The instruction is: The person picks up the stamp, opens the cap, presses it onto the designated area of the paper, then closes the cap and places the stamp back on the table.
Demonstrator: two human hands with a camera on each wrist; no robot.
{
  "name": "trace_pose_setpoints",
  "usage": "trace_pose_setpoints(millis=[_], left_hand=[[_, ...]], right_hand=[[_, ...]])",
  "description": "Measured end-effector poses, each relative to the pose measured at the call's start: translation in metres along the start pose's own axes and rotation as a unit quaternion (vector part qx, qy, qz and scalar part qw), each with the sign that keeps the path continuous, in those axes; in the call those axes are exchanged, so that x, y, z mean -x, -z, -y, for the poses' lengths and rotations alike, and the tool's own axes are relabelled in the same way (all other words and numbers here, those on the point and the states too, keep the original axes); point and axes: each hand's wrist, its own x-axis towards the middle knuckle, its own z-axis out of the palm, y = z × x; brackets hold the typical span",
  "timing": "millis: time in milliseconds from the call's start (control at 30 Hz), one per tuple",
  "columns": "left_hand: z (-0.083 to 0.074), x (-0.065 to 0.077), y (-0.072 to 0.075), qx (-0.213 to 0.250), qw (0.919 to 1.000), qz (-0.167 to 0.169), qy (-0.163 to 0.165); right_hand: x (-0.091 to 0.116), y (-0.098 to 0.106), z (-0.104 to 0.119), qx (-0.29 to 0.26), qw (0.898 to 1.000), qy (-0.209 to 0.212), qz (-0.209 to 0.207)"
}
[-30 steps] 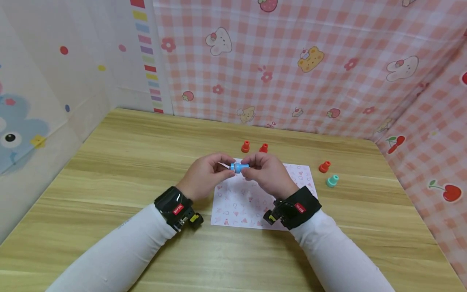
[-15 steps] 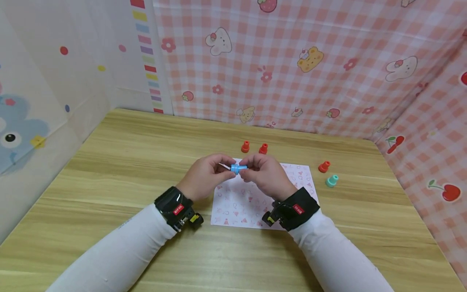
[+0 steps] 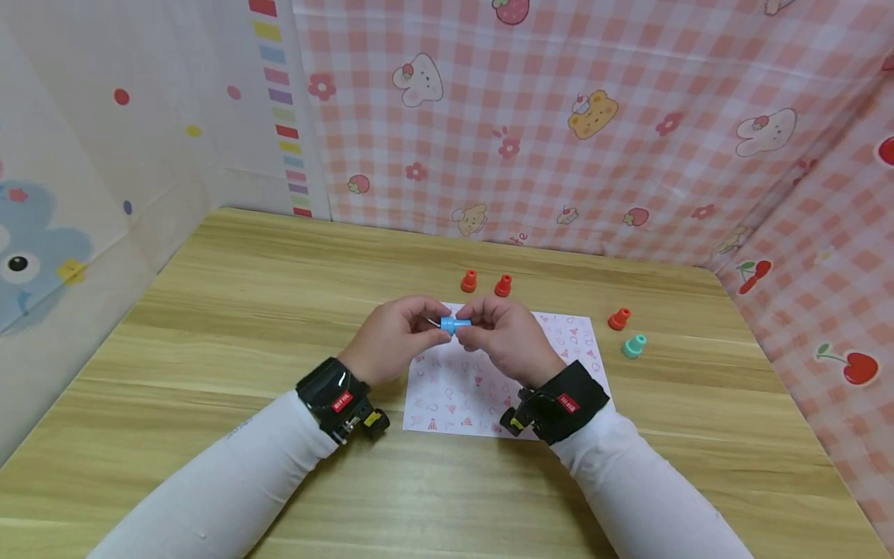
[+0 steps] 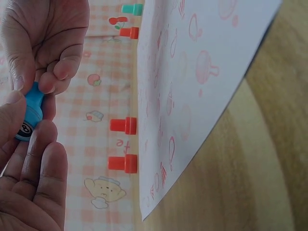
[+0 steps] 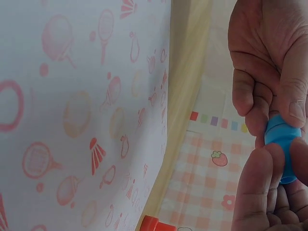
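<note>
A small blue toy stamp point(image 3: 455, 324) is held level between both hands above the sheet of paper point(image 3: 461, 388). My left hand point(image 3: 396, 338) pinches its wide end with thumb and fingertips. The narrow handle end is pinched by my right hand point(image 3: 513, 335). In the left wrist view, a black band with a white mark shows near the wide end of the stamp point(image 4: 32, 113). The right wrist view shows a ridge line around the stamp point(image 5: 283, 139). Fingers cover part of it, and its end face is hidden. Red and pink rackets and shuttlecocks are printed on the paper point(image 5: 82, 115).
Two red stamps point(image 3: 469, 281) point(image 3: 504, 286) stand behind the paper. A third red stamp point(image 3: 618, 319) and a teal stamp point(image 3: 634, 346) stand to its right on the wooden table point(image 3: 265, 310). A checked cloth point(image 3: 531, 155) hangs at the back.
My right hand has shifted slightly left toward my left hand. A dark gap seen near the stamp's left end has closed, and the blue piece looks shorter.
</note>
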Motion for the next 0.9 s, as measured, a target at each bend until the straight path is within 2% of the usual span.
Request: trace_pose_setpoints(millis=[400,633,900], left_hand=[[0.0004,0.0,-0.0021,0.003,1.0,-0.004,0.0],[-0.0002,0.0005,-0.0032,0.012,0.9998,-0.015,-0.002],[-0.0014,-0.0001,-0.0042,0.021,0.9995,-0.021,0.003]], right_hand=[[0.0024,-0.0018,0.0002,0.026,1.0,0.003,-0.012],[0.0036,-0.0029,0.0047,0.059,0.998,-0.014,-0.022],[0.0043,-0.0031,0.0068,0.048,0.998,-0.023,-0.026]])
